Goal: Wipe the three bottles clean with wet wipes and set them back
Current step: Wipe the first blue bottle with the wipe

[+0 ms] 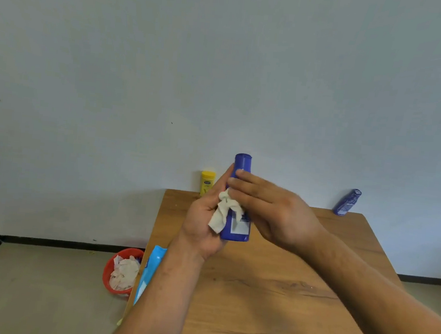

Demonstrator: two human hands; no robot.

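A pale wall (224, 59) is filling the upper half of the view, and a grey floor (27, 283) is showing at lower left. The wooden bench (268, 306) is standing against the wall and extending toward the camera. Both forearms are reaching over the bench to its far half. The right hand (277, 212) is lying across the front of the blue bottle (242, 165) with its fingers (247, 180) nearly straight, so its grip is wide; its thumb is hidden. The left hand (200, 224) is cupping the same bottle from the left side, so its grip is holding the bottle upright and clear of the bench surface. The bottle's cap is pointing up and standing out above both hands. A red bin (112, 267) is sitting on the floor just left of the bench and is holding crumpled used wipes (124, 273). A light blue wipe pack (150, 270) is lying along the bench's left edge, beside the left forearm. A second blue bottle (346, 203) is standing tilted at the far right corner of the bench. A yellow bottle (207, 183) is standing upright at the far left corner, against the wall. A bunched white wipe (221, 215) is being pressed against the held bottle beneath the right fingers, with its loose end hanging against the left palm.
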